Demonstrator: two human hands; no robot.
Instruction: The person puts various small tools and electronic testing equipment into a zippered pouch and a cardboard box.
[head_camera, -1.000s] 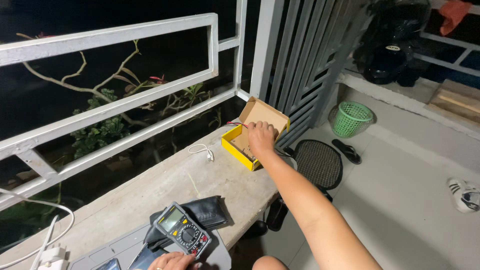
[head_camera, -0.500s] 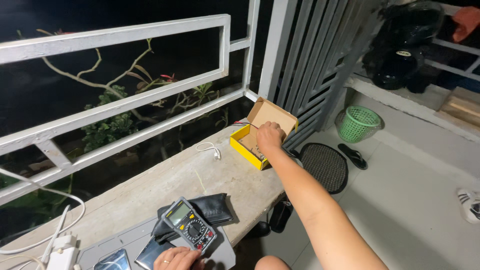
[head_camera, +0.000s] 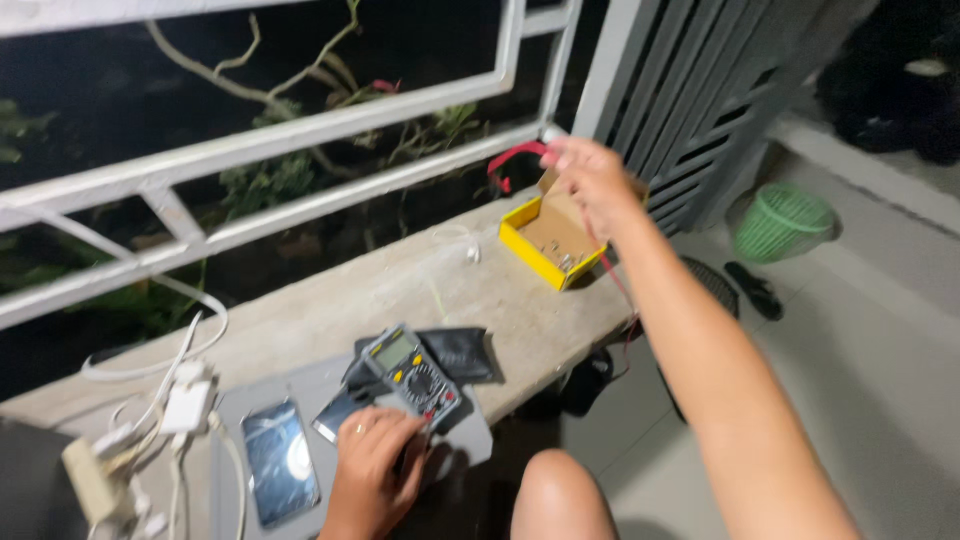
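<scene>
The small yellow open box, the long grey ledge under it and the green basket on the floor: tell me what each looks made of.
Small yellow open box: likely cardboard, matt, with a brown raw inside and a folded flap. Long grey ledge: looks like bare concrete or stone, dull and mottled. Green basket: probably moulded plastic, going by its even colour and open lattice wall.

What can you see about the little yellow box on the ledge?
The yellow box is small, looks like cardboard, yellow outside and plain brown inside. It sits open on the far end of the concrete ledge, its flap standing up behind. A few small bits lie inside, too blurred to name. The right hand is above it, holding a red wire; it seems not to touch the box.
</scene>
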